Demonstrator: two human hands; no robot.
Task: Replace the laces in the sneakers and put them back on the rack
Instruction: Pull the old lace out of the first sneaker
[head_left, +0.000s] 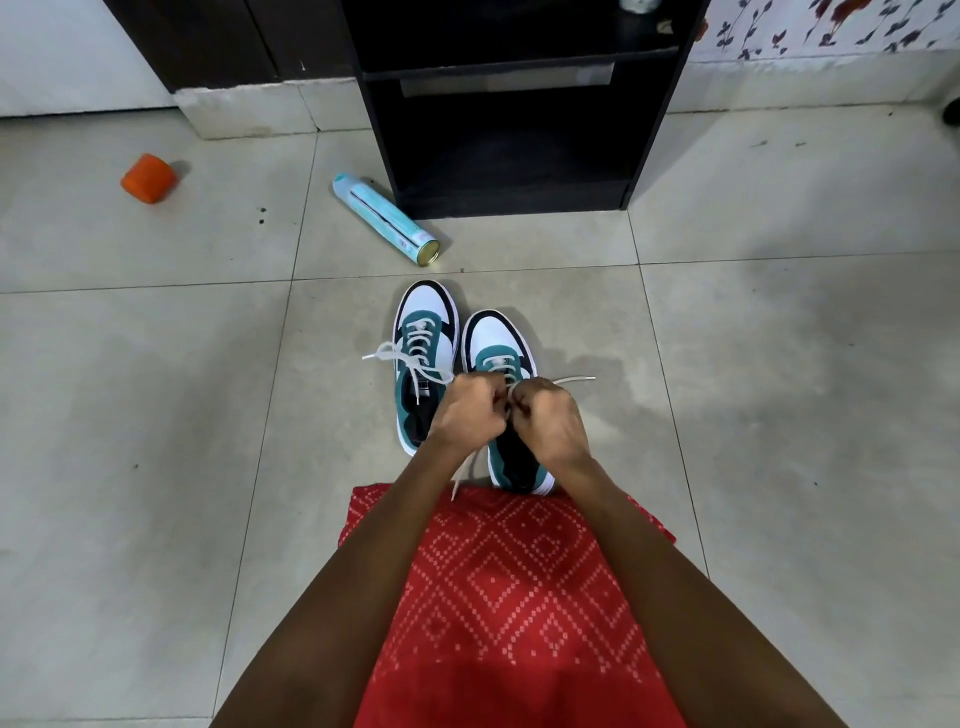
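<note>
Two teal, white and black sneakers stand side by side on the tiled floor, toes pointing away from me. The left sneaker (423, 332) is laced with a white lace tied in a loose bow (402, 361). Over the tongue of the right sneaker (496, 338) my left hand (467, 413) and my right hand (550, 421) meet, each with fingers curled round a strand of its white lace. One lace end (574, 381) sticks out to the right, another (465, 470) hangs below my left wrist. The black rack (649, 130) stands behind the shoes.
A light blue spray can (387, 218) lies on the floor left of the rack's foot. An orange cap-like object (149, 178) sits far left. My red patterned garment (514, 597) covers my lap in front of the shoes. Pale floor tiles spread to both sides.
</note>
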